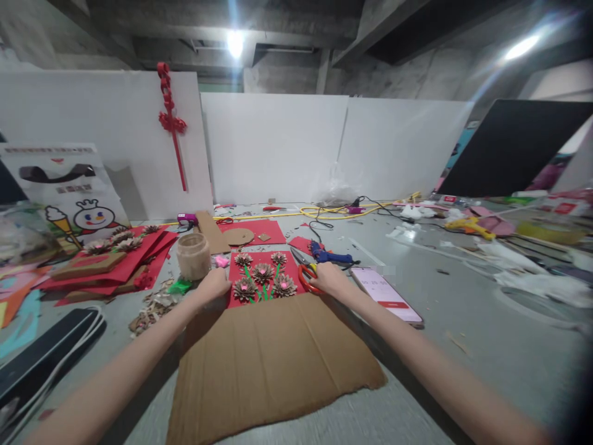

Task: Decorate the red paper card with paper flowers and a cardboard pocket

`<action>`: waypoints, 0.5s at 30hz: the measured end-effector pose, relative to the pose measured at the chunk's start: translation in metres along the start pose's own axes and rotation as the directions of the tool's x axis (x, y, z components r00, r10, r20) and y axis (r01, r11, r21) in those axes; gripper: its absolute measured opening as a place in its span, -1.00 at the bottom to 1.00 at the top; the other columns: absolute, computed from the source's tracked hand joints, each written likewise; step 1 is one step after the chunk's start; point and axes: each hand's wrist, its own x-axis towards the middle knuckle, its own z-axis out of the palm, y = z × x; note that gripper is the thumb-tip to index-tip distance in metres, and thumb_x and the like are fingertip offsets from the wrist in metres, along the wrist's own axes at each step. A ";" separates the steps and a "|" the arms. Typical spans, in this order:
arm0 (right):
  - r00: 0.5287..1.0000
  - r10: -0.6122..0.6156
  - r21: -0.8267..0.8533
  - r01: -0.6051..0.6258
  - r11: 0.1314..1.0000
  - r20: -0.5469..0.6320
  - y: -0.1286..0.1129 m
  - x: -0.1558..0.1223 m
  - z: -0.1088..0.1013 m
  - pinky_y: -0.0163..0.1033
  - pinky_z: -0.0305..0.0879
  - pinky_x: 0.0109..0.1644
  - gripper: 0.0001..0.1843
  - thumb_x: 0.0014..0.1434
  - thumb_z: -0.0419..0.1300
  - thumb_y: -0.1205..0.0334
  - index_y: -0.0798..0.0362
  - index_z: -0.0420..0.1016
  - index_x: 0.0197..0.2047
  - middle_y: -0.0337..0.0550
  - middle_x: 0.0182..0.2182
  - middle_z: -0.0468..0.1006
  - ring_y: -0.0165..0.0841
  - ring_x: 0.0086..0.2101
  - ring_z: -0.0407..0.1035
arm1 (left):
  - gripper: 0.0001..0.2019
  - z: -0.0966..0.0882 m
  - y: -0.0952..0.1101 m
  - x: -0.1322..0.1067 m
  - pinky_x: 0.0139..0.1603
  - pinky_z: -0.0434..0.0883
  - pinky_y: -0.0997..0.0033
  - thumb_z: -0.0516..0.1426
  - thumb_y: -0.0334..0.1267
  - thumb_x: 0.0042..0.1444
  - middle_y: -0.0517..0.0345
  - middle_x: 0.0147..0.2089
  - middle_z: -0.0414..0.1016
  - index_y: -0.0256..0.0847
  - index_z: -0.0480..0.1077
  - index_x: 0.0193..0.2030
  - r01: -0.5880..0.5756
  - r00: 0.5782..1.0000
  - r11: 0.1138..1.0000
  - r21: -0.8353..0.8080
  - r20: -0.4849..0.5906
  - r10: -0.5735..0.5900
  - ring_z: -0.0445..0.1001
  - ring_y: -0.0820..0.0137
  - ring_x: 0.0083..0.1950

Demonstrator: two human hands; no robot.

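A red card [239, 258] lies flat ahead of me, bearing several brown paper flowers [263, 273] with pink centres and green stems. My left hand [214, 288] is closed at the card's left edge, its fingertips partly hidden. On the other side, my right hand [330, 279] is closed over the red-handled scissors [306, 279], whose blades point away from me. A large sheet of brown cardboard [278, 364] lies between my forearms, its far edge meeting the near side of the card.
A jar [193, 256] and paper scraps [152, 309] sit left. Beyond my right hand lies a blue glue gun [331, 253]; a phone [386, 295] is to its right. Red sheets with flowers [139, 259] are stacked far left. A yellow cable [306, 213] runs along the back.
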 end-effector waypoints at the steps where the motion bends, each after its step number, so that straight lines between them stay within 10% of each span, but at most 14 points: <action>1: 1.000 0.004 0.005 -0.004 1.000 -0.009 0.001 0.000 0.000 -0.33 0.17 -0.39 -0.71 -0.01 0.04 0.28 0.26 0.50 -0.29 0.19 -0.37 0.53 -0.19 -0.32 0.43 | -0.73 -0.001 0.000 0.002 -0.47 0.19 0.46 0.08 -0.39 -0.21 0.18 -0.79 0.16 -0.19 0.12 -0.82 0.020 1.000 1.000 0.001 0.009 -0.020 0.35 0.32 -0.52; 15: 0.992 0.032 0.045 -0.026 0.999 -0.126 0.007 -0.010 -0.011 -0.29 0.16 -0.33 -0.69 0.06 -0.03 0.21 0.21 0.44 -0.28 0.15 -0.31 0.52 -0.17 -0.27 0.43 | -0.85 0.005 -0.007 -0.001 -0.51 0.14 0.52 0.03 -0.31 -0.10 0.34 -0.69 0.19 -0.19 0.10 -0.59 -0.147 0.989 0.960 -0.237 -0.042 0.141 0.21 0.49 -0.60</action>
